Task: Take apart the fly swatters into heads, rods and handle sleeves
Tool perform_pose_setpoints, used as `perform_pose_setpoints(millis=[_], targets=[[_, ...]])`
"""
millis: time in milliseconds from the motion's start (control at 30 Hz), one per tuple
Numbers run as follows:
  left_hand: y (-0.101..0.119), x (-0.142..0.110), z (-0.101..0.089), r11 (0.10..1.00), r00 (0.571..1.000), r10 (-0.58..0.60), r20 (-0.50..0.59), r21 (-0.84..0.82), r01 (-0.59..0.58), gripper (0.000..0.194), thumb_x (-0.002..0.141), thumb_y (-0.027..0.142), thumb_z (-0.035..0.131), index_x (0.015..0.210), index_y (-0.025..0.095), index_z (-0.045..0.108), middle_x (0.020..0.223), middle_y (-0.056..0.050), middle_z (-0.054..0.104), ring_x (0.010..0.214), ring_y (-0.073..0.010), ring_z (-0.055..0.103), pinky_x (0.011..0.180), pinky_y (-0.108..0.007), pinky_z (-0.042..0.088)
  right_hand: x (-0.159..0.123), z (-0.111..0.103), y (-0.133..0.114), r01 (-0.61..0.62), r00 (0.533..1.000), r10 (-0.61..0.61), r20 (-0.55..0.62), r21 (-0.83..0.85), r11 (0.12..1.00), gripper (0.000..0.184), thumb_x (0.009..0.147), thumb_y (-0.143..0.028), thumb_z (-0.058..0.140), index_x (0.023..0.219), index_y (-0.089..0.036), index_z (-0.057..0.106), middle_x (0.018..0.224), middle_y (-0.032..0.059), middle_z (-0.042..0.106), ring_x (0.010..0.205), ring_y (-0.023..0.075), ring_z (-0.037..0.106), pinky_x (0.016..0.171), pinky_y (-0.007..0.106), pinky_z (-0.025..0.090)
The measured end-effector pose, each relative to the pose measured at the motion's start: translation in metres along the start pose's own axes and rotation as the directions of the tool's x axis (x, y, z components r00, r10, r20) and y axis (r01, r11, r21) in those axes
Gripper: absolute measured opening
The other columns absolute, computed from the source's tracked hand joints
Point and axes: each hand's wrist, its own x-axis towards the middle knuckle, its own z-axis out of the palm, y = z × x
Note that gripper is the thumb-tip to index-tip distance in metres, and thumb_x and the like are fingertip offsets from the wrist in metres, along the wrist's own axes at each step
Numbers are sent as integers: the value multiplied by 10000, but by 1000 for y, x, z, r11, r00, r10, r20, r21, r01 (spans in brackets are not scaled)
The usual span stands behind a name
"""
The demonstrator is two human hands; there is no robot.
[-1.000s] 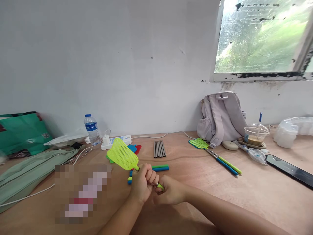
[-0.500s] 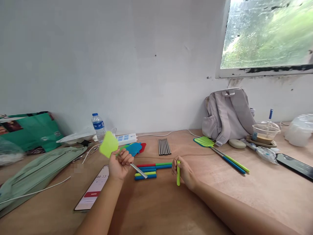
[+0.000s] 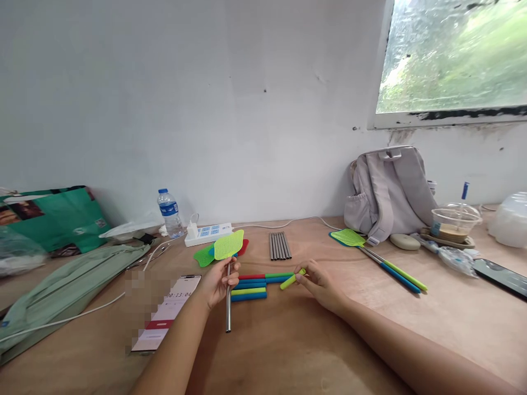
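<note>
You seem to be fitting: left fingers (image 3: 234,278) grip the swatter (image 3: 229,244), right fingers (image 3: 312,268) the handle (image 3: 287,282) at three o'clock, probably needing alignment.

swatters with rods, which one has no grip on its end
The yellow-green swatter in the left hand: its rod ends bare, while the two others by the backpack end in a blue grip and a yellow-green grip.

Left grip (image 3: 221,284) wrapped around the metal rod (image 3: 228,315) below a lime swatter head (image 3: 229,244), and there's the rod's bare lower end! Right grip (image 3: 320,285) pinches a slanted lime handle (image 3: 290,281). Coloured handles (image 3: 249,295) lie between, grey rods (image 3: 280,247) side by side behind, two swatters (image 3: 399,277) near the backpack (image 3: 389,192).
</note>
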Motion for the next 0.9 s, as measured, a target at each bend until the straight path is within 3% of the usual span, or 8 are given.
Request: perform_pose_setpoints(millis=[133, 300, 533, 900], targets=[[-6, 7, -5, 999, 999, -19, -38, 47, 20, 233, 892, 125, 301, 713, 138, 450, 573, 18, 494, 270, 8, 261, 279, -115, 273, -1, 1, 6, -47, 999, 48, 11, -70, 996, 115, 789, -298, 529, 857, -210, 557, 857, 33, 549, 791, 162, 536, 688, 290, 448], [-13, 11, -10, 992, 997, -59, -58, 104, 65, 210, 873, 124, 351, 687, 138, 446, 559, 3, 511, 282, 0, 279, 289, -121, 257, -3, 3, 10, -143, 990, 143, -14, -74, 987, 137, 745, -261, 542, 865, -195, 535, 737, 5, 547, 649, 133, 528, 574, 249, 428], [-14, 10, -10, 984, 994, -75, -82, 156, 87, 218, 869, 132, 359, 664, 147, 432, 533, 7, 501, 286, -8, 287, 293, -124, 234, -2, 1, 5, -129, 991, 136, 0, -318, 939, 117, 698, -184, 548, 813, -186, 567, 534, -56, 448, 498, 104, 442, 500, 222, 356], [-16, 13, -15, 973, 991, -108, -78, 199, 121, 166, 863, 177, 376, 711, 155, 439, 536, 17, 494, 277, -21, 298, 291, -139, 237, -2, 4, 2, -126, 986, 158, 60, -363, 923, 92, 707, -176, 538, 788, -184, 581, 544, -39, 500, 495, 106, 461, 488, 213, 356]])
